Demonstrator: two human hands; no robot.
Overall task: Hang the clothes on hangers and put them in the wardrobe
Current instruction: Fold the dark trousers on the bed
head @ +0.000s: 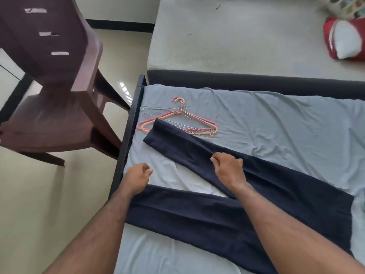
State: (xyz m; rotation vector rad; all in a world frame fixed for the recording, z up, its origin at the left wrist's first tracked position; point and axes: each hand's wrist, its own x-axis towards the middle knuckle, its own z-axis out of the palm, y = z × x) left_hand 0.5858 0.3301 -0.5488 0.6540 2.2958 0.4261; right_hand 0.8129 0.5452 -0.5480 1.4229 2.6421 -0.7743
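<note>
A bed (276, 119) with a grey-blue sheet is carrying everything in front of me. Dark navy trousers (227, 210) are lying spread flat across it, legs apart. A bundle of hangers (177, 121), pink, peach and thin wire, is lying near the bed's left edge, one trouser leg's hem overlapping the bundle's lower part.

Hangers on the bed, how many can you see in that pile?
About 4, all in one overlapping pile near the bed's far left corner: a pink one, a peach one and seemingly two thin wire ones. The dark trousers cover the pile's lower left edge, so more may be hidden.
</note>
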